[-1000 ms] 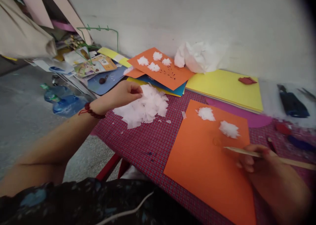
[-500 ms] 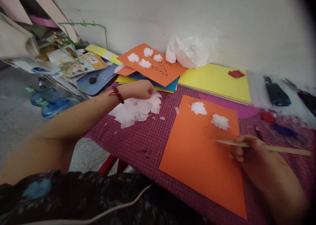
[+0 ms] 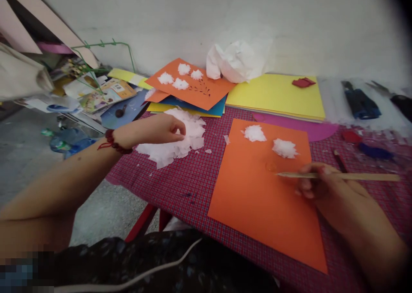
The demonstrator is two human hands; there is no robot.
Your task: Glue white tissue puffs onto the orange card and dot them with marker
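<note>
"Under our left hand [image 3: 156, 129], fingers curled?"
"Paper scraps [image 3: 193, 135]; can't tell if we pinch any."
"Right hand [image 3: 326, 182]?"
"Fingers clamped on stick [image 3: 360, 176], orange sheet [image 3: 257, 203] beneath. Best we lift scraps singly."

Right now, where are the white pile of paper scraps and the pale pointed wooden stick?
White pile of paper scraps [image 3: 177, 149]: head view, lower middle.
Pale pointed wooden stick [image 3: 370, 176]: head view, shaft's rear half.
</note>
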